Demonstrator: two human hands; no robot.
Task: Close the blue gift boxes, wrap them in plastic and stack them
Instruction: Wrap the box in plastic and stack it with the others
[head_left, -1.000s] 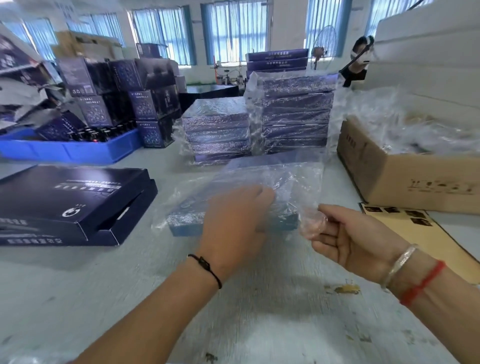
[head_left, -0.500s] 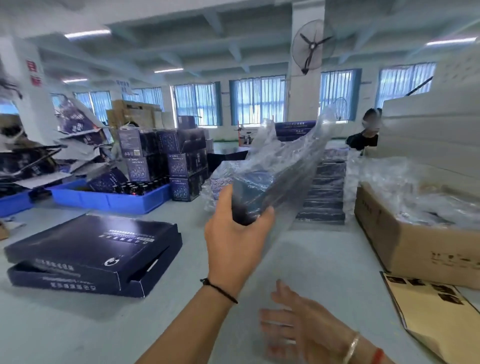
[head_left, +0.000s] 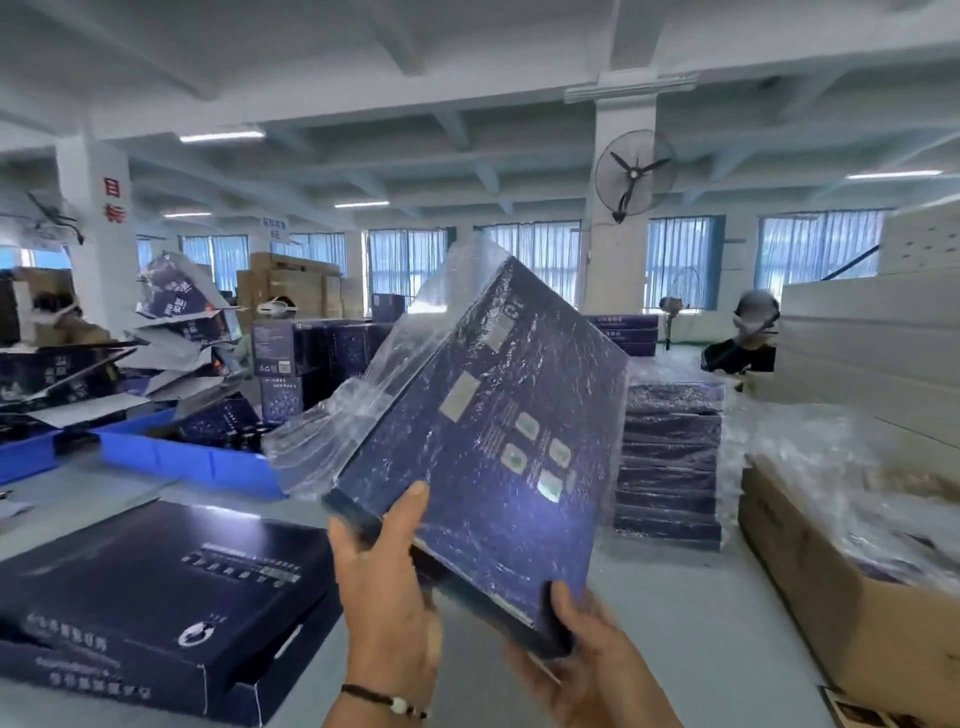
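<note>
wall fan on pillar | blue tray left | cardboard carton right

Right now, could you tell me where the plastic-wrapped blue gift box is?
The plastic-wrapped blue gift box is mid-frame, tilted above the table, held by the left hand and right hand.

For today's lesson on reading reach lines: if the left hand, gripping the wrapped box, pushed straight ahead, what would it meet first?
Probably the stack of wrapped boxes beyond the wrapped box that the left hand grips; depth is unclear.
</note>
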